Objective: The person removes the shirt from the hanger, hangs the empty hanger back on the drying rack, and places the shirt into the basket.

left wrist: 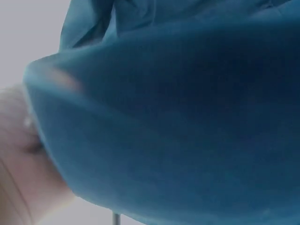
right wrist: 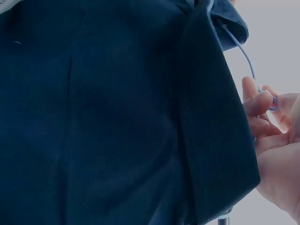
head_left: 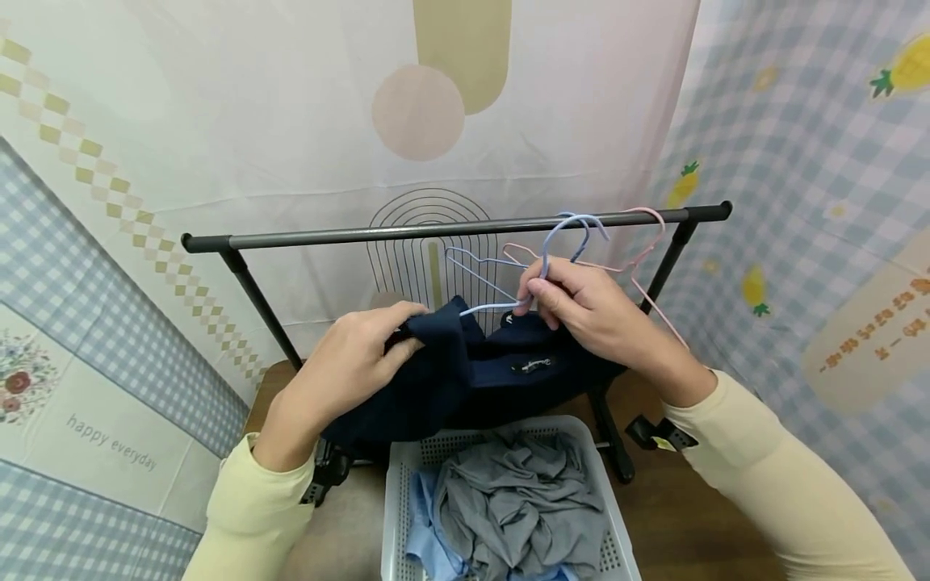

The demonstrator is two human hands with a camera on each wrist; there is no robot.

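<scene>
Head view shows a person in pale yellow sleeves standing before a dark clothes rail [head_left: 450, 230] that crosses the middle of the frame, with a navy garment [head_left: 465, 375] held up between both hands just below it. The left hand [head_left: 349, 371], left of centre, has its fingers curled round a bunched fold of the navy cloth; the left wrist view confirms only that blue fabric lies against that hand and fills nearly the whole frame. The right hand [head_left: 588, 311], right of centre, pinches the thin light blue hanger [head_left: 501, 290] at its neck, the hook rising toward the rail and one wire shoulder running left to the garment's collar edge. In the right wrist view the fingers [right wrist: 260, 105] close round that same wire at the right edge of the frame, beside the dark cloth. A pink hanger [head_left: 639, 250] hangs on the rail just behind, toward the upper right. Lower centre, a white perforated laundry basket [head_left: 400, 500] holds a crumpled grey garment [head_left: 523, 500] and a bit of light blue cloth [head_left: 429, 541]. The step in hand looks like threading the hanger into the navy garment: one shoulder seems to be at the neck opening, though whether it is inside I cannot tell. The next move would call for the left hand to spread the collar while the right feeds in the wire, without snagging the fabric.
</scene>
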